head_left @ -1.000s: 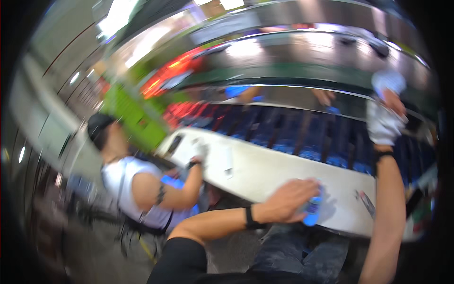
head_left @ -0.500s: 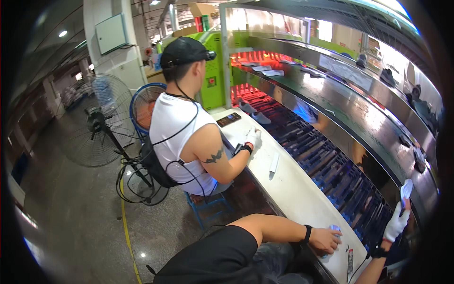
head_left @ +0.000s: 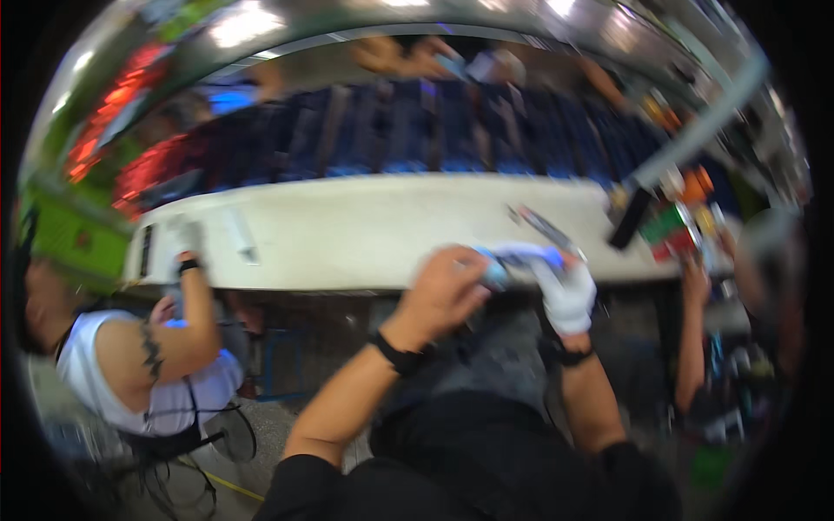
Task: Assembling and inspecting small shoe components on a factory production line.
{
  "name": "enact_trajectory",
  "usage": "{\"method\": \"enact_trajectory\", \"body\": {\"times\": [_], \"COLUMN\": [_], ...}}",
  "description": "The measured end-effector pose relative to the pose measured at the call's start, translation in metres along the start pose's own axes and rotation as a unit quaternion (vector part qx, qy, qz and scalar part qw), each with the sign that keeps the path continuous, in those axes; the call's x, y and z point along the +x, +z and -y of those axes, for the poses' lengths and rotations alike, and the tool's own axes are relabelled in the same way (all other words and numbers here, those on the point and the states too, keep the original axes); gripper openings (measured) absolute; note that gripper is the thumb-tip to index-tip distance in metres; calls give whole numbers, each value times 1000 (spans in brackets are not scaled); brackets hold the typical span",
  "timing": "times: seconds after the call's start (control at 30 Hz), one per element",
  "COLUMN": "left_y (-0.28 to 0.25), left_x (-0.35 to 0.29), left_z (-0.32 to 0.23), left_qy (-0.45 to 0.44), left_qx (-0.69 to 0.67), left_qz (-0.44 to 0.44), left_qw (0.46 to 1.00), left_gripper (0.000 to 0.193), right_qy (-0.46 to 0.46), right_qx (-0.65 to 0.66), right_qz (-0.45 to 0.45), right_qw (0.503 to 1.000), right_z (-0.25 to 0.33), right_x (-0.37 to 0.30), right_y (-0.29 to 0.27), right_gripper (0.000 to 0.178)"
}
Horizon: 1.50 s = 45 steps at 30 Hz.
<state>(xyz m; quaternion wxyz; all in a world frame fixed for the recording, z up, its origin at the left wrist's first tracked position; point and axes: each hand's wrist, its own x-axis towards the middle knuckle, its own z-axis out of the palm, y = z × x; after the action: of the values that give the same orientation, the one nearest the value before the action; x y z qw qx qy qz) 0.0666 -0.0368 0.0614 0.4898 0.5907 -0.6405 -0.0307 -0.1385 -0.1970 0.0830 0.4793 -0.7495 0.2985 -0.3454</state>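
Over the near edge of the white table (head_left: 347, 226), my two hands are close together. My bare left hand (head_left: 445, 293), with a black wristband, is closed around a small light-blue object (head_left: 493, 271); blur hides its kind. My right hand (head_left: 569, 300), in a white glove, pinches a pale sole-shaped piece (head_left: 524, 250) that has a blue-violet glow on it. The piece lies across the gap between the hands, beside the blue object. Whether the two touch cannot be made out. Beyond the right hand, a slim tool (head_left: 547, 229) lies on the table.
Past the table runs a conveyor (head_left: 408, 130) of dark slats, glowing red at its left end. A co-worker (head_left: 130, 365) sits at left near a white strip (head_left: 241, 236) and a phone (head_left: 146, 250). Another person's arm (head_left: 692, 330) and a grey bar (head_left: 704, 122) are at right.
The view has swung right to face the table. My right hand has come back from the upper shelf with the pale piece, and my left hand has lifted the blue object off the table.
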Motion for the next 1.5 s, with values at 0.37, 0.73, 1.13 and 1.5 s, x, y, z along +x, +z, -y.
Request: {"method": "enact_trajectory", "body": {"times": [0.37,0.73,1.13,1.5], "left_y": [15,13,20,-3], "left_x": [-16,-16,-13,4], "left_z": [-45,-49,-46,-43], "left_qy": [-249,-137,-121,-188], "left_qx": [-189,-115,-79,-96], "left_qz": [-102,-92,-80,-41], "left_qw": [945,980,986,977], "left_gripper": [26,27,32,30], "right_qy": [-76,-178,-179,-122], "right_qx": [246,120,59,112], "right_qz": [96,50,35,43], "right_qw": [961,975,981,985], "right_z": [0,-17,-17,-21], "right_x": [-42,-43,-39,-18], "right_y": [7,31,21,27], "right_gripper": [22,33,38,41]}}
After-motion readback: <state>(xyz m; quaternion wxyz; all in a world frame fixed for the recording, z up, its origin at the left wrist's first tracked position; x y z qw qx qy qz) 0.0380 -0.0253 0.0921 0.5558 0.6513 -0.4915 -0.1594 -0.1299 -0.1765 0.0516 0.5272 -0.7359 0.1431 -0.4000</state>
